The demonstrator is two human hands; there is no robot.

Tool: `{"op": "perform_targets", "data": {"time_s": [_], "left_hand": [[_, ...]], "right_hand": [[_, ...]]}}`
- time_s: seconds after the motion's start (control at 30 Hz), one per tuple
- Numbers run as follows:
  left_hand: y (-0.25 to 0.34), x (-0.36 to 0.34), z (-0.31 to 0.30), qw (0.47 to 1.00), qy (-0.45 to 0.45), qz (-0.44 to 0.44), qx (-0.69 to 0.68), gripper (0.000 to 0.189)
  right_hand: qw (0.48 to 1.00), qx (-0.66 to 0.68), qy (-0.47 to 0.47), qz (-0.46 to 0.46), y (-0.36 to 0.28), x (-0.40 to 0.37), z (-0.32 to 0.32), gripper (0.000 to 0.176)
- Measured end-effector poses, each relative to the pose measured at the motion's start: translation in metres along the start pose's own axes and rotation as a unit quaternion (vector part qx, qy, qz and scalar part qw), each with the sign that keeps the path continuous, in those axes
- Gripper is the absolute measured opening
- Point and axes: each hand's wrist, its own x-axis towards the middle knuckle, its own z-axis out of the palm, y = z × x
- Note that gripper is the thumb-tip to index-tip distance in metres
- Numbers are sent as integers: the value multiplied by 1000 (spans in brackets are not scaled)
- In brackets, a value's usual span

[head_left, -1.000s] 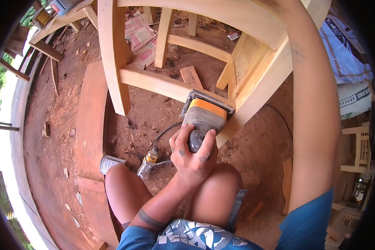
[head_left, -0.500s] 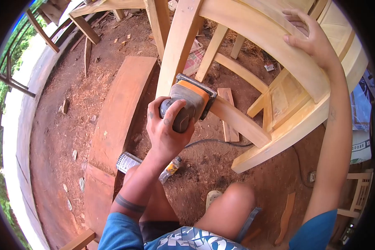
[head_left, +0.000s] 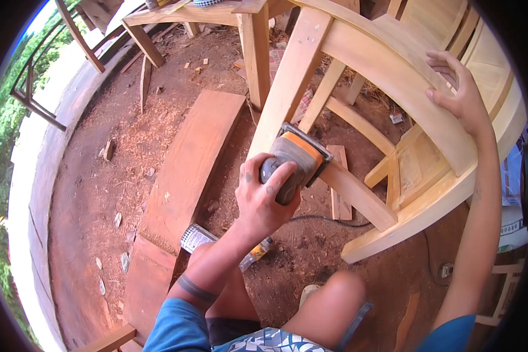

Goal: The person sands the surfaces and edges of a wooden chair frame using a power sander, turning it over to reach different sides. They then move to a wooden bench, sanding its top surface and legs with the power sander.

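Observation:
My left hand (head_left: 263, 199) is wrapped round the rounded top of a grey and orange electric sander (head_left: 304, 159). The sander's flat pad is against the pale wooden chair frame (head_left: 387, 76), close to where a leg meets a crosspiece (head_left: 358, 193). My right hand (head_left: 464, 100) is on the upper edge of the frame's wide curved rail, thumb on the near side and fingers curled over the edge. The frame lies tipped over, its legs pointing toward me. A dark cord (head_left: 328, 221) runs along the ground beneath it.
A long reddish board (head_left: 188, 158) lies on the dirt at left. Beside my leg are a can (head_left: 198, 237) and a plastic bottle (head_left: 257, 252). A wooden bench (head_left: 255, 58) stands ahead, more pale furniture (head_left: 446, 26) at upper right. Wood shavings litter the ground.
The whole view has shifted, so everything sits lower and further right. The sander stays at nearly the same spot on the frame. Both hands keep their holds.

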Motion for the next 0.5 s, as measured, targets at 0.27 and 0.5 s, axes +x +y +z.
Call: {"op": "perform_targets", "data": {"time_s": [0.27,0.5], "left_hand": [[7,9,-3,1000,1,-10,3,60],[1,-8,-2,1000,-20,-18,6,64]], "right_hand": [[1000,16,1,11,-3,-2,1,69],[1000,-20,12,3,-2,-1,-1,66]]}}
